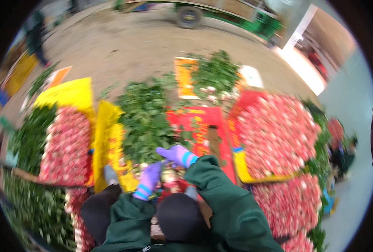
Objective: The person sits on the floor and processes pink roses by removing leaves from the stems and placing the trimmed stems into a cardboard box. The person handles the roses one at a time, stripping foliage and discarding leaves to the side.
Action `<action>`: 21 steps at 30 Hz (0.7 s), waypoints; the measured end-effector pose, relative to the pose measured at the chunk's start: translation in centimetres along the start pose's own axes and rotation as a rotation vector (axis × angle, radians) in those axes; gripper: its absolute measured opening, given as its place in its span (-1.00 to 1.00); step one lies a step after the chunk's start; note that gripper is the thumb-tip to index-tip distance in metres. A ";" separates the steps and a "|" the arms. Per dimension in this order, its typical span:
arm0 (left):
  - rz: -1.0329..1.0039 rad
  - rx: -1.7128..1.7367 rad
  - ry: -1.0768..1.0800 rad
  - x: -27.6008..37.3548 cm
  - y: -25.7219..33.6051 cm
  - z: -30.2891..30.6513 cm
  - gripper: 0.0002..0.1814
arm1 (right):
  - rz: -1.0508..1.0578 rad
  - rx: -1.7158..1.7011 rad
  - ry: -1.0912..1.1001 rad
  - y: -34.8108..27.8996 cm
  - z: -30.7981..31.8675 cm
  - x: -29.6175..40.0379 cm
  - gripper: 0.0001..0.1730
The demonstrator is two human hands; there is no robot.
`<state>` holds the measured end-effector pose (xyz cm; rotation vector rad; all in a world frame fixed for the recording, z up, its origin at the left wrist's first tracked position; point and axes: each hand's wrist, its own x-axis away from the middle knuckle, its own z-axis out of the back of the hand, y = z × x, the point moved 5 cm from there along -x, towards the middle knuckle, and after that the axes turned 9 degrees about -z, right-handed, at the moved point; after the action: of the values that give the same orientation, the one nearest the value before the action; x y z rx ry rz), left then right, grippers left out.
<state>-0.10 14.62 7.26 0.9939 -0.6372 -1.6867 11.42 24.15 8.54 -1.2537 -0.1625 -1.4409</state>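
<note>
My left hand (150,176), in a purple glove with blue bands, is low beside several pale flower heads at the base of a leafy green pile (147,123). My right hand (177,155), gloved alike, lies just above and to the right, over the pile's lower right edge. The two hands are close together, with stems or leaves between them too blurred to tell. Whether either hand grips something does not show clearly. Under the hands lie pink and cream flower heads (169,176). A red printed sheet (215,115) spreads to the right, a yellow printed sheet (106,126) to the left.
Large stacks of pink roses stand at the right (274,135) and left (68,145). More leafy stems (216,71) lie beyond, beside an orange-and-white sheet (185,77). A green cart (237,19) stands at the far side. A person (35,34) is at the far left, another (342,154) at the right.
</note>
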 end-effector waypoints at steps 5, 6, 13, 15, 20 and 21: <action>0.627 0.297 0.120 1.5 -3.3 -1.2 -0.57 | 0.690 0.655 0.092 -2.4 -3.4 -5.5 -0.72; 0.630 0.261 0.251 1.5 -3.7 -1.1 -0.59 | 0.497 0.448 0.090 -1.3 -2.7 -6.6 -0.77; 0.750 0.677 0.597 2.1 -7.3 -2.9 -0.72 | 0.119 0.135 0.336 3.9 0.4 -7.0 -0.54; 0.735 0.706 0.581 2.3 -7.2 -3.2 -0.73 | 0.088 0.069 0.420 5.7 0.6 -6.0 -0.53; 0.695 0.811 0.636 2.6 -6.4 -3.2 -0.74 | 0.152 0.112 0.614 13.4 0.4 -1.5 -0.59; 0.709 0.821 0.623 2.7 -6.4 -3.3 -0.73 | 0.172 0.024 0.596 15.6 0.2 -0.7 -0.60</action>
<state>-0.84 14.34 -0.39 1.5265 -1.1078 -0.4120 23.53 19.55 -0.14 -0.7534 0.3220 -1.5902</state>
